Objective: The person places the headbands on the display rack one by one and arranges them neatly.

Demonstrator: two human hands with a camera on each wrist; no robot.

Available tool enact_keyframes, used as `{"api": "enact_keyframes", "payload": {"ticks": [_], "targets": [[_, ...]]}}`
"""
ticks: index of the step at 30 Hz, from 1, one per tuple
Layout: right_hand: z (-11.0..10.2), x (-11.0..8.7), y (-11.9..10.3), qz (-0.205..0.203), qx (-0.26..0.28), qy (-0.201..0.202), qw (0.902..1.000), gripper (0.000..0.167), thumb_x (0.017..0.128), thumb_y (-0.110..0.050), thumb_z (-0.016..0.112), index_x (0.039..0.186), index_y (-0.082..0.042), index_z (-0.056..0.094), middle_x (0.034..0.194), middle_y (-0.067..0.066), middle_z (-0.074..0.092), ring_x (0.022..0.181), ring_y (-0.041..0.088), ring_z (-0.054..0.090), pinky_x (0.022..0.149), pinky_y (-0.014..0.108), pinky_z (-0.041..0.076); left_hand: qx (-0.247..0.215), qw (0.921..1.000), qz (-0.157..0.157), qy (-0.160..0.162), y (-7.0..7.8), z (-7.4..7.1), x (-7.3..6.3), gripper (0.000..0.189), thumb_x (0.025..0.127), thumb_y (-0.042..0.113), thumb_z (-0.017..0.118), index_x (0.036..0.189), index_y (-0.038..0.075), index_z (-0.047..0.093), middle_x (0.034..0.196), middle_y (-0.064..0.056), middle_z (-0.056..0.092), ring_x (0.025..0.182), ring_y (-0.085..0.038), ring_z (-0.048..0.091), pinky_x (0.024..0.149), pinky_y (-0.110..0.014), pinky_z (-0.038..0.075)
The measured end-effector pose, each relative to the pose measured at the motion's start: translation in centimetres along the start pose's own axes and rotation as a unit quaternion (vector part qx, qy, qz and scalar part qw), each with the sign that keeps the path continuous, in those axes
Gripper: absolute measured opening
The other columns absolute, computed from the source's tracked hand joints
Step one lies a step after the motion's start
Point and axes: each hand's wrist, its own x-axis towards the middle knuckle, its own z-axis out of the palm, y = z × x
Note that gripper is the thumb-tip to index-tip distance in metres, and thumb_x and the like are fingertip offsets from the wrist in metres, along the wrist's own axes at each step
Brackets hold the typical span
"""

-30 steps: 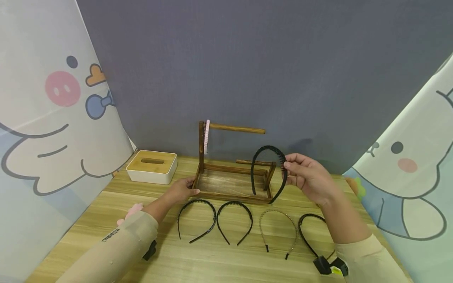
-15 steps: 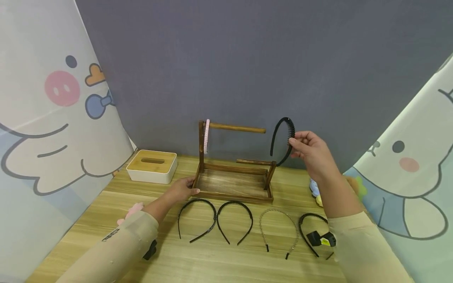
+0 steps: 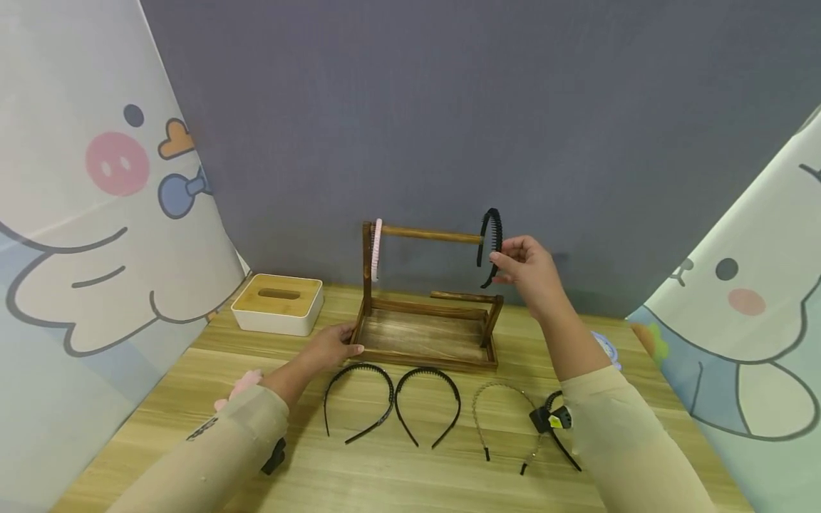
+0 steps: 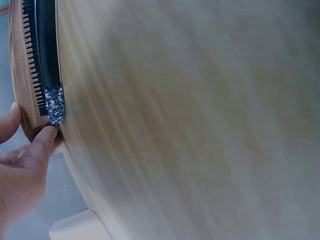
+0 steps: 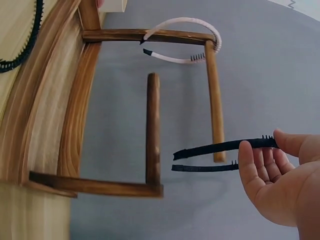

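Observation:
My left hand (image 3: 330, 347) grips the front left corner of a dark wooden rack (image 3: 420, 335), thumb on one side and fingers on the other in the left wrist view. My right hand (image 3: 532, 274) pinches a black toothed headband (image 3: 496, 235) upright between thumb and fingers. The headband is at the free end of the rack's upper rod (image 3: 430, 234); in the right wrist view, the rod's tip (image 5: 219, 157) shows between its two arms. A pink headband (image 3: 376, 249) hangs on that rod against the tall post. The lower rod (image 3: 458, 295) carries nothing.
Before the rack lie two black headbands (image 3: 391, 392) (image 3: 458, 406), a thin gold one (image 3: 476, 410) and a black one (image 3: 567, 450) partly hidden by my right sleeve. A white tissue box (image 3: 272, 322) with a wooden lid stands left. A pink object (image 3: 244, 382) shows beside my left sleeve.
My right hand has raised the black headband from in front of the rack, then moved it left to the upper rod's end. My left hand keeps its hold on the rack.

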Motion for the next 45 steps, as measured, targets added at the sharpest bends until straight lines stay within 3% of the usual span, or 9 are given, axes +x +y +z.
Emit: {"api": "enact_keyframes", "payload": {"ticks": [13, 18, 30, 39, 45], "targets": [[4.5, 1.6, 1.1, 0.001, 0.031, -0.027, 0.9992, 0.039, 0.096, -0.021, 0.065, 0.123, 0.000, 0.045, 0.107, 0.006, 0.049, 0.099, 0.023, 0.054, 0.089, 0.047, 0.057, -0.001, 1.0000, -0.004, -0.001, -0.1, -0.1, 0.1, 0.069, 0.096, 0.024, 0.065, 0.154, 0.007, 0.031, 0.149, -0.021, 0.043, 0.138, -0.042, 0.040, 0.113, -0.056, 0.034], [6.3, 2.1, 1.5, 0.006, 0.030, -0.028, 0.9991, 0.036, 0.096, -0.018, 0.066, 0.121, -0.002, 0.047, 0.108, 0.008, 0.051, 0.101, 0.026, 0.055, 0.090, 0.051, 0.056, -0.006, 1.0000, -0.003, -0.005, 0.0, 0.0, 0.1, 0.068, 0.096, 0.024, 0.064, 0.154, 0.007, 0.031, 0.150, -0.022, 0.042, 0.138, -0.042, 0.039, 0.113, -0.056, 0.033], [10.0, 3.0, 1.6, 0.011, -0.009, -0.052, 0.9986, 0.029, 0.095, -0.019, 0.066, 0.118, -0.006, 0.052, 0.112, 0.011, 0.055, 0.100, 0.028, 0.059, 0.085, 0.044, 0.059, -0.004, 1.0000, -0.003, -0.004, 0.0, -0.1, 0.1, 0.069, 0.096, 0.024, 0.064, 0.154, 0.008, 0.030, 0.150, -0.021, 0.043, 0.138, -0.041, 0.040, 0.113, -0.056, 0.033], [11.8, 3.5, 1.7, 0.009, -0.031, -0.056, 0.9979, 0.029, 0.095, -0.020, 0.067, 0.117, -0.007, 0.053, 0.111, 0.011, 0.056, 0.099, 0.028, 0.061, 0.074, 0.029, 0.061, -0.002, 1.0000, -0.001, -0.004, 0.2, -0.1, 0.0, 0.069, 0.096, 0.024, 0.065, 0.154, 0.007, 0.031, 0.150, -0.022, 0.042, 0.138, -0.043, 0.040, 0.113, -0.056, 0.033], [12.8, 3.8, 1.6, 0.009, -0.043, -0.055, 0.9975, 0.029, 0.095, -0.021, 0.067, 0.117, -0.007, 0.054, 0.111, 0.010, 0.056, 0.097, 0.027, 0.062, 0.075, 0.031, 0.061, -0.001, 1.0000, -0.002, -0.003, 0.2, -0.1, 0.0, 0.069, 0.096, 0.023, 0.065, 0.154, 0.008, 0.031, 0.150, -0.022, 0.043, 0.138, -0.042, 0.039, 0.114, -0.056, 0.032]]}}
